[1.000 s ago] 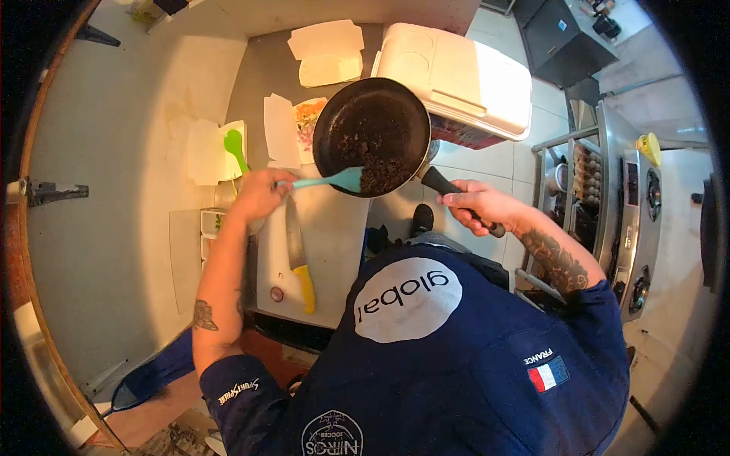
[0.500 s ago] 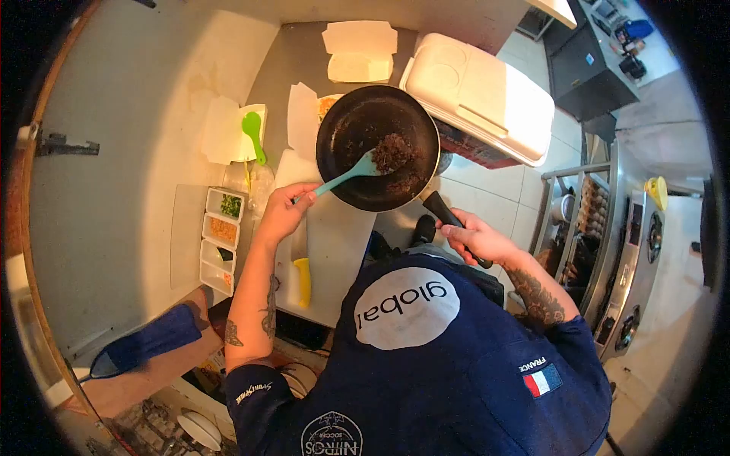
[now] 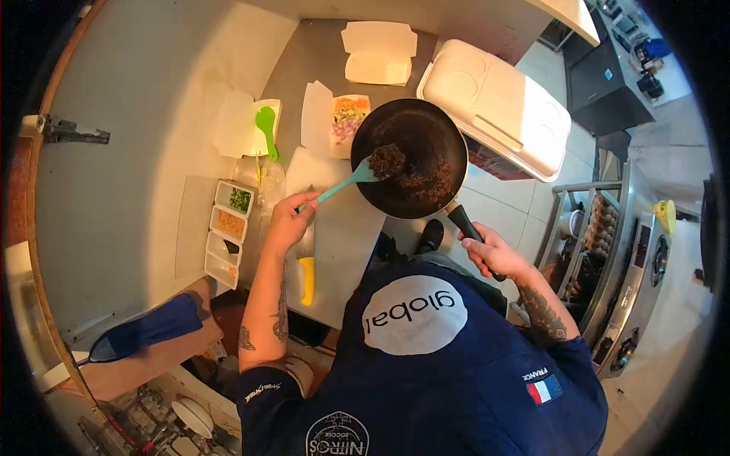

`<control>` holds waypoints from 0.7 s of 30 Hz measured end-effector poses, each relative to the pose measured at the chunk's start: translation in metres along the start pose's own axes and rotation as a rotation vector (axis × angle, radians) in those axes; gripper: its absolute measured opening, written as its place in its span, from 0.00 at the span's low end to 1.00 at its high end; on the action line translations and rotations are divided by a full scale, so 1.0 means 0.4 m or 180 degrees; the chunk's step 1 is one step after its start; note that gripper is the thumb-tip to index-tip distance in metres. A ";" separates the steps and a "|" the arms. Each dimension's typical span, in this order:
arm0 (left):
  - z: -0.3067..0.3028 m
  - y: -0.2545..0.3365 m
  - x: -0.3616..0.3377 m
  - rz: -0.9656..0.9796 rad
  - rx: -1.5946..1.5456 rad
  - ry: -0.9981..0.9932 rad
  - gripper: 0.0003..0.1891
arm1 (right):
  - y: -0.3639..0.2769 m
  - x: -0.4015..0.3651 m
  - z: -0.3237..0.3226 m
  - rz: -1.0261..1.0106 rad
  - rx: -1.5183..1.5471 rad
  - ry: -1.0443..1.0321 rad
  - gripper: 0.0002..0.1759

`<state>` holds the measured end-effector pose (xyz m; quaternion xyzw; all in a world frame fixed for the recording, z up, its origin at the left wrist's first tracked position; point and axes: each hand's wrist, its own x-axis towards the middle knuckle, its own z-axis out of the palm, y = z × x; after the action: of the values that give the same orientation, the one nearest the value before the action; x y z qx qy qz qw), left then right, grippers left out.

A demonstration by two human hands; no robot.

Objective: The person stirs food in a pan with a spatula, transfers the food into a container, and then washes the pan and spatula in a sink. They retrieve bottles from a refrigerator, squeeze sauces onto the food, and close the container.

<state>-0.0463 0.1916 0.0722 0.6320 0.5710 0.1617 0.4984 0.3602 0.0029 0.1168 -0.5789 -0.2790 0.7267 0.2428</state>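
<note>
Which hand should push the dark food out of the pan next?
Left, probably: the left hand holds the teal spatula with its blade in the dark food; the right hand grips the pan handle.

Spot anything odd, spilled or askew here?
No spill visible. Two things stand out. The pan, gripped by the right hand, hangs past the counter edge, partly over the floor, while the left hand scoops with the spatula. The yellow-handled knife lies on the cutting board right below that wrist.
</note>
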 end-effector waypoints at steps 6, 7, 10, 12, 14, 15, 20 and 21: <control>0.015 -0.020 -0.024 -0.0090 -0.0330 0.0442 0.14 | 0.028 -0.029 -0.042 0.0181 -0.0001 -0.0063 0.11; 0.017 -0.022 -0.026 -0.0141 -0.0322 0.0555 0.14 | 0.032 -0.035 -0.049 0.0191 -0.0011 -0.0071 0.11; 0.027 -0.073 -0.010 -0.0139 -0.0319 0.0842 0.14 | 0.035 -0.045 -0.062 0.0199 -0.0043 -0.0078 0.12; 0.039 -0.086 0.000 -0.0144 0.0020 0.1031 0.14 | 0.039 -0.045 -0.066 0.0192 -0.0050 -0.0079 0.12; 0.057 -0.079 0.012 -0.0198 0.0318 0.1213 0.14 | 0.043 -0.042 -0.071 0.0176 -0.0050 -0.0080 0.12; 0.069 -0.068 0.019 -0.0248 0.0447 0.1298 0.13 | 0.044 -0.041 -0.073 0.0161 -0.0025 -0.0101 0.12; 0.104 -0.077 0.059 0.0116 0.1454 0.1691 0.13 | 0.055 -0.043 -0.088 0.0111 0.0086 -0.0191 0.12; 0.108 -0.063 0.061 0.0144 0.1672 0.1700 0.13 | 0.054 -0.043 -0.091 0.0100 0.0060 -0.0221 0.12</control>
<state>-0.0197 0.1902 0.0232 0.6862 0.6889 0.1798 0.1491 0.3989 -0.0199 0.1079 -0.5553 -0.2713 0.7527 0.2271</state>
